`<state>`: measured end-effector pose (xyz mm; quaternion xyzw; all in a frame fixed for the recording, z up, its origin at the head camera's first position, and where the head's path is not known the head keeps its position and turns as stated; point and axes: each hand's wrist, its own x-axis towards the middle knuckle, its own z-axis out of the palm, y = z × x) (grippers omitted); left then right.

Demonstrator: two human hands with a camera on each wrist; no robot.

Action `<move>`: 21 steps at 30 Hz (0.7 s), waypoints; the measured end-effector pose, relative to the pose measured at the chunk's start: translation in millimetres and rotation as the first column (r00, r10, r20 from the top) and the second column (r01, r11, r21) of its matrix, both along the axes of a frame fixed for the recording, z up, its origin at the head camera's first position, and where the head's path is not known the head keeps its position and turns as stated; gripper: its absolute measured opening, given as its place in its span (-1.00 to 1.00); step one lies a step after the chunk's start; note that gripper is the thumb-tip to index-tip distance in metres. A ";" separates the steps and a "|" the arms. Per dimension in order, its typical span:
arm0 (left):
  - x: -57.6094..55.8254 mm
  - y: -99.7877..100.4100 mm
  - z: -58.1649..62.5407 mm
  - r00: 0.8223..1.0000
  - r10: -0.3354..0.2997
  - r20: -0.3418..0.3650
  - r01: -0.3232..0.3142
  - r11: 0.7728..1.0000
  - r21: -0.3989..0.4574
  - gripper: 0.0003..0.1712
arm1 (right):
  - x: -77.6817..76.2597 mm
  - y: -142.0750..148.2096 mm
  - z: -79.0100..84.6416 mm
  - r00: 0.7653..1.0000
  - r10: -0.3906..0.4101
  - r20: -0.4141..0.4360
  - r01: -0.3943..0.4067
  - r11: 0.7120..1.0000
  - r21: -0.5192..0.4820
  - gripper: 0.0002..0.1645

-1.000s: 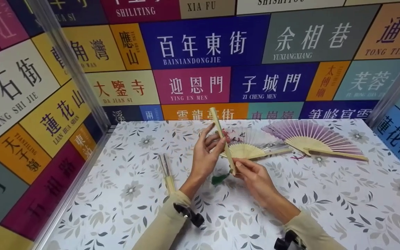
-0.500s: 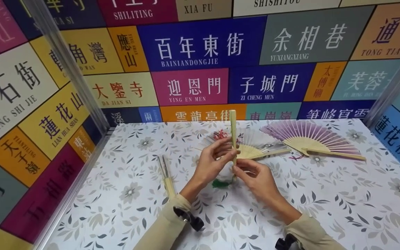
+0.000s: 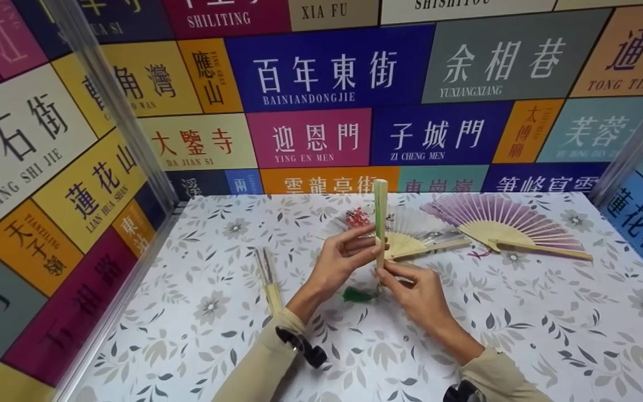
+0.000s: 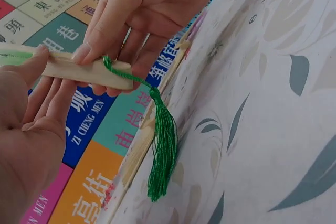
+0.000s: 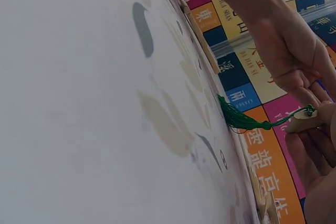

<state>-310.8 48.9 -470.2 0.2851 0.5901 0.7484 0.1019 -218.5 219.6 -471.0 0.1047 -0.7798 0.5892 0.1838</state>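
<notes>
A folded hand fan (image 3: 380, 215) stands nearly upright above the worktop (image 3: 204, 352), grasped by both hands. The left hand's (image 3: 339, 261) grip pinches its middle between thumb and fingers, leaving the green-tinted upper part projecting above. Just below, the right hand's (image 3: 419, 293) grip pinches the lower end, whose tip pokes out past the thumb, a green tassel (image 4: 164, 150) hanging from it by a cord. Behind the hands lie a spread floral fan (image 3: 408, 244) and a spread purple fan (image 3: 514, 226).

Floral tabletop (image 3: 187, 357), colourful lettered wall (image 3: 327, 67), corner post (image 3: 115, 106)
</notes>
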 end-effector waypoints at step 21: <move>-2.9 2.5 -11.4 0.955 -0.076 0.287 0.015 0.978 0.209 -0.56 | -9.1 7.3 -21.0 1.000 0.011 -0.016 -0.011 1.000 -0.024 -0.76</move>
